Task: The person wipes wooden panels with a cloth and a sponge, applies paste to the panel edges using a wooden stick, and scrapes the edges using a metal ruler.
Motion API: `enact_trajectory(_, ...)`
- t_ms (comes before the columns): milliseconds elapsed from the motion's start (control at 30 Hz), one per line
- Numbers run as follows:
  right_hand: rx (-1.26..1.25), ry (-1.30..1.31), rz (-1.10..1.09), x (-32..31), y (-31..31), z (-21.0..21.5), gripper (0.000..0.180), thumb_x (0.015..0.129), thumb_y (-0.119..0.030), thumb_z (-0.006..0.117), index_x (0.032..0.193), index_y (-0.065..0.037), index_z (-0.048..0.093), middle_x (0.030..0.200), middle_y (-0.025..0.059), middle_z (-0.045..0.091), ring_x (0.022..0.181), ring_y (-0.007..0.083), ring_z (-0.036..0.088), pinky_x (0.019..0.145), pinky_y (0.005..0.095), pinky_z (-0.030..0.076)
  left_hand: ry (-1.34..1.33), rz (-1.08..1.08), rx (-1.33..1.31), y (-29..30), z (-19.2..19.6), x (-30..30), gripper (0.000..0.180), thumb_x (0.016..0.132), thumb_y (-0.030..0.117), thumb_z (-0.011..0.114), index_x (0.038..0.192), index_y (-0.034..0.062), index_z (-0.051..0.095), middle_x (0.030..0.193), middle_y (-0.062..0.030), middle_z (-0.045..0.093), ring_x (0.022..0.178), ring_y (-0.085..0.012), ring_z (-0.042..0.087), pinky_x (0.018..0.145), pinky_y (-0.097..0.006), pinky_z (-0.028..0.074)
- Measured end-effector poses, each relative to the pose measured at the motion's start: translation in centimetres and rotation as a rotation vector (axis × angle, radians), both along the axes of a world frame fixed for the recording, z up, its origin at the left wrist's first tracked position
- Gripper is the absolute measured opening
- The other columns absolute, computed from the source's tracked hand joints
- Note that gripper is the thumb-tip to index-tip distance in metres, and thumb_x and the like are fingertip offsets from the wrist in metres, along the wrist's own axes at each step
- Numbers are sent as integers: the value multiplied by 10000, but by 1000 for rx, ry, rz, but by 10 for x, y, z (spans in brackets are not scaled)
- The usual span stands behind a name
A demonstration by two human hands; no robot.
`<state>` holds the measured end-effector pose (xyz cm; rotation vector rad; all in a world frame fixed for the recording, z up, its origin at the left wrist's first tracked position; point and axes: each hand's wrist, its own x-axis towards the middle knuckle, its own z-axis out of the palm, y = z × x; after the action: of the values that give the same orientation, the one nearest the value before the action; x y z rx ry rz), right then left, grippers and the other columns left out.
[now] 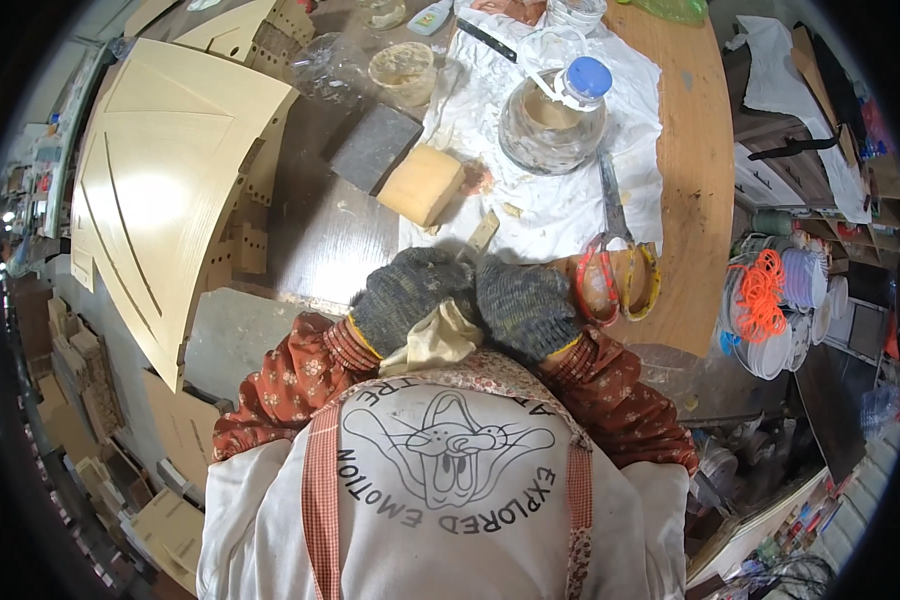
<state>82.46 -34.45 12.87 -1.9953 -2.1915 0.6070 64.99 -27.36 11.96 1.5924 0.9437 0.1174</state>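
Both my hands wear dark grey knit gloves and are drawn close together at the table's near edge. My left hand (415, 296) is closed on a cream cloth (433, 338), which hangs out below it toward my apron. My right hand (523, 308) is closed beside it; what its fingers hold is hidden. Just beyond the gloves, a small flat tool with a beige end (483, 232) points away from me; which hand touches it, I cannot tell. A yellow sponge (422, 186) lies farther off, against a dark grey block (374, 147). Scissors with red and yellow wrapped handles (615, 232) lie right of my right hand.
A clear jar with a blue cap (553, 125) stands on a stained white cloth (632, 120). Behind the sponge sits a crusted plastic cup (403, 74). Large cream curved panels (160, 180) stand at left. Orange cord (761, 296) tops several spools at right.
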Motion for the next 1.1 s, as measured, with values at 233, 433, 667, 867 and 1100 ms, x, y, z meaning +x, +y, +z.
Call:
enact_trajectory(233, -130, -21, -83, 8, 10, 1, 160, 819, -134, 507, 880, 3, 562, 755, 171, 621, 707, 331, 640, 624, 435, 505, 57, -351, 732, -3, -9, -3, 327, 819, 127, 567, 1130, 190, 648, 1155, -103, 596, 1041, -249, 578, 849, -311, 506)
enact_trajectory(433, -303, 89, -194, 25, 25, -4, 148, 800, -125, 524, 887, -11, 558, 744, 182, 617, 701, 354, 625, 637, 440, 501, 9, -365, 822, 3, 7, -1, 342, 826, 132, 536, 1151, 178, 630, 1143, -75, 602, 1046, -237, 566, 848, -323, 497)
enact_trajectory(667, 11, 22, -27, 6, -2, 6, 197, 808, -136, 493, 941, -2, 548, 737, 192, 630, 650, 337, 638, 583, 444, 496, -51, -384, 798, 10, 14, -3, 451, 621, 289, 779, 1007, 86, 664, 1037, -98, 650, 934, -290, 617, 803, -343, 513)
enact_trajectory(867, -167, 56, -82, 10, 9, 5, 203, 811, -126, 491, 958, 7, 538, 761, 188, 642, 660, 346, 638, 611, 467, 497, -171, -377, 612, 9, 0, -8, 704, 615, 300, 826, 1199, 21, 549, 1162, -150, 568, 1064, -250, 553, 906, -310, 465)
enact_trajectory(1100, -185, 135, -198, 21, 18, -15, 162, 819, -150, 518, 874, -9, 576, 781, 203, 631, 765, 344, 636, 671, 445, 501, -78, -401, 781, 10, 13, -2, 352, 776, 227, 675, 1106, 109, 642, 1123, -116, 600, 988, -274, 583, 858, -323, 489)
